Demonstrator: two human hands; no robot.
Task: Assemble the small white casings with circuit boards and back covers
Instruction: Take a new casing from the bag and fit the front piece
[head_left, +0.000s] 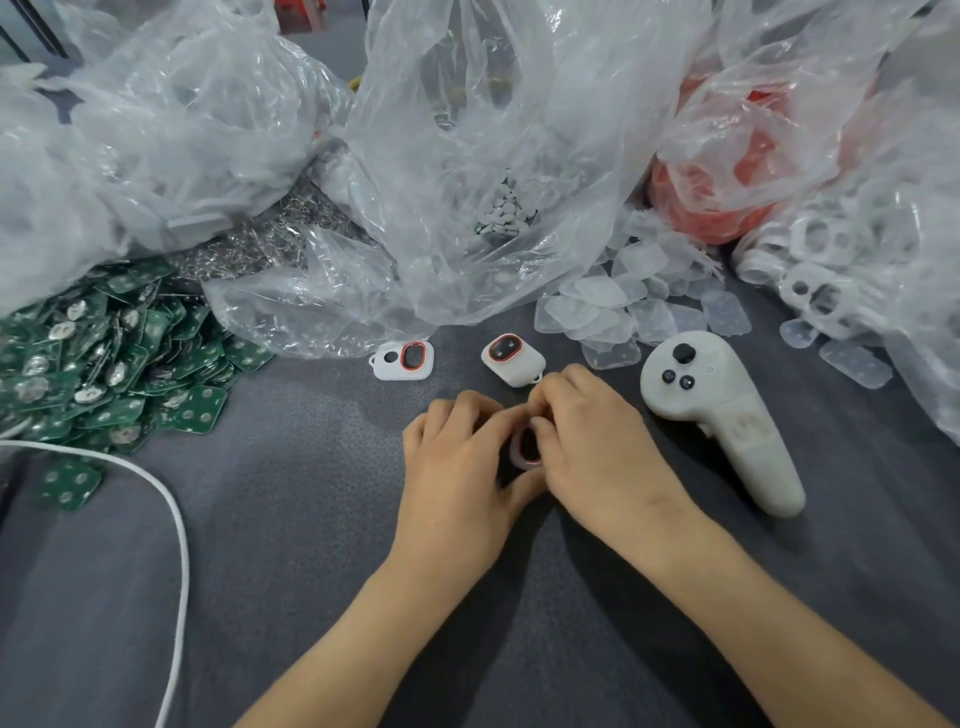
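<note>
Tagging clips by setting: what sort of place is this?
Probably a small hand-assembly workbench: a heap of green circuit boards, clear bags of loose plastic parts, and white casings beyond the left hand and right hand, which pinch another casing.

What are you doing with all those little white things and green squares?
A person is putting small gadgets together on a grey table. The left hand and right hand both pinch one small white casing between their fingertips. Just beyond them lie a thinner casing and a thicker casing, each with a red ring. Green circuit boards are heaped on the left and clear covers on the right, near a white controller.
</note>
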